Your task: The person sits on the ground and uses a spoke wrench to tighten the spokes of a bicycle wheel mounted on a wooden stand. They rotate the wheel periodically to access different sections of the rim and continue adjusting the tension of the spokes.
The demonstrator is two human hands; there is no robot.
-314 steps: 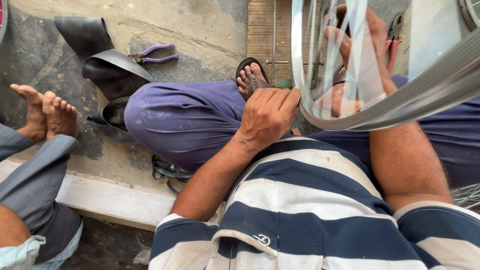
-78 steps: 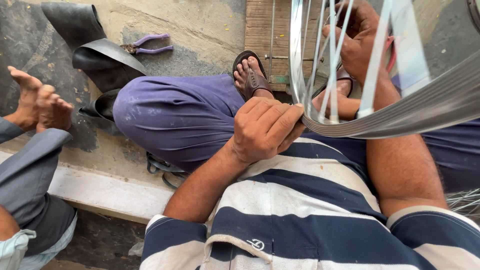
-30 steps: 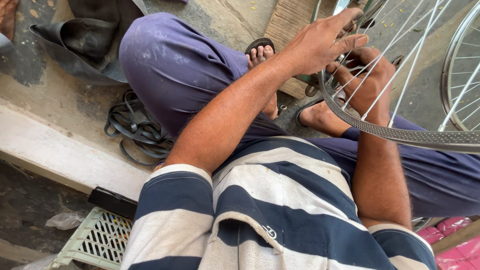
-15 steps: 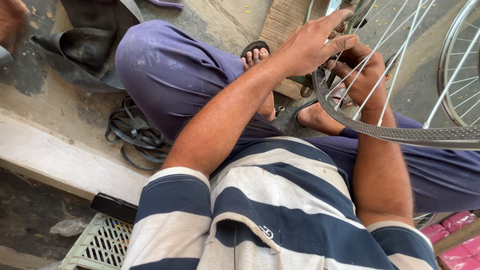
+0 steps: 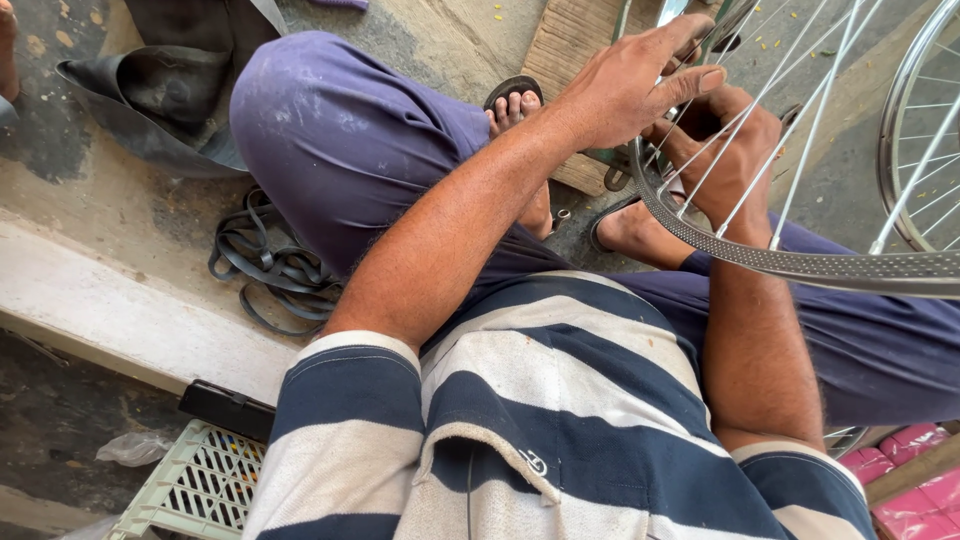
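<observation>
The bare bicycle wheel rim [image 5: 780,262] sits at the right of the scene, across the person's lap, its silver spokes [image 5: 800,120] fanning up and away. Half a second ago the view sat slightly farther out; since then the picture has shifted a little, the rim and both hands keeping nearly the same places, while ten seconds ago the left hand lay on the knee.

The left hand [image 5: 630,85] now reaches across to the far side of the rim, fingers stretched and mostly open, fingertips among the spokes; whether it pinches anything cannot be told. The right hand [image 5: 730,160] is behind the spokes, curled inside the rim, apparently gripping a spoke, though the grasp is partly hidden.

Under the wheel lie crossed legs in purple trousers [image 5: 340,150] and sandalled feet [image 5: 515,100]. A wooden board [image 5: 570,50] lies far of the feet on the concrete floor [image 5: 110,210]. To the left sit a black rubber tyre piece [image 5: 150,100] and coiled black inner tubes [image 5: 265,265]. Near left, a pale plastic crate [image 5: 190,485] stands below a concrete ledge [image 5: 120,320]. A second wheel [image 5: 925,150] stands far right.
</observation>
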